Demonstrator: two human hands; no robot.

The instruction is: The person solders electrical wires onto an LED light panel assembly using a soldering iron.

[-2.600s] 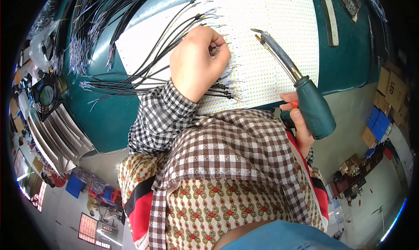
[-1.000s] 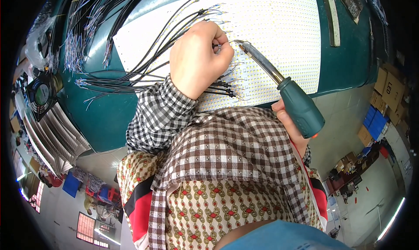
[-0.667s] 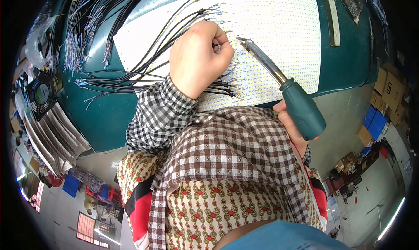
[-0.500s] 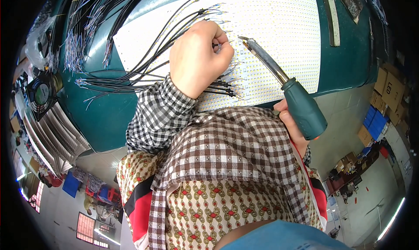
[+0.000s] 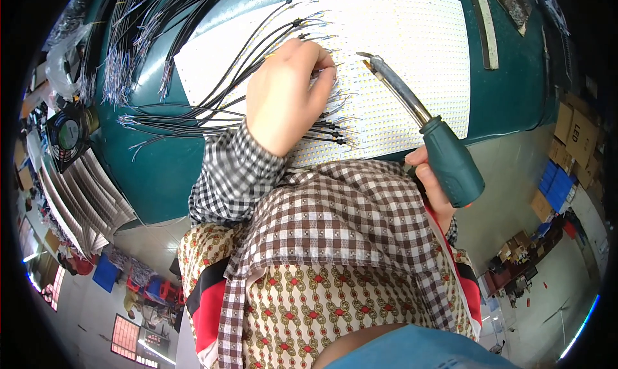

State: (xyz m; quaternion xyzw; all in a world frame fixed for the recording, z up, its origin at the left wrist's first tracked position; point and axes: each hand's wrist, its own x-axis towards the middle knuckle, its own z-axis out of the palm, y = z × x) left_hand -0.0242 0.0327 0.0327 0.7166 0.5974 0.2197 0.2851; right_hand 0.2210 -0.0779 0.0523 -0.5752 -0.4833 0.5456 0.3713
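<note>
Over the white LED board (image 5: 425, 60), dotted with rows of small yellow chips, my left hand (image 5: 283, 92) is closed in a pinch on a black cable, mostly hidden by the fingers. More black cables (image 5: 222, 89) with stripped, thin coloured wire ends lie side by side across the board, above and below that hand. My right hand (image 5: 436, 189) grips the dark green handle of a soldering iron (image 5: 450, 160). Its bent tip points up and left, just right of my left fingers. From this view I cannot tell whether the tip touches the board.
Bundles of black cables (image 5: 129, 53) lie on the green table (image 5: 161, 182) at the far left. A small black fan (image 5: 67, 137) and a stack of pale boards (image 5: 87, 201) are on the left. A pale strip (image 5: 484, 28) lies beyond the board's right edge. Cardboard boxes (image 5: 573, 131) stand at right.
My left hand has shifted slightly left and down, its fingertips farther from the iron's tip. The soldering iron stays nearly in place. The whole view has shifted a little.
</note>
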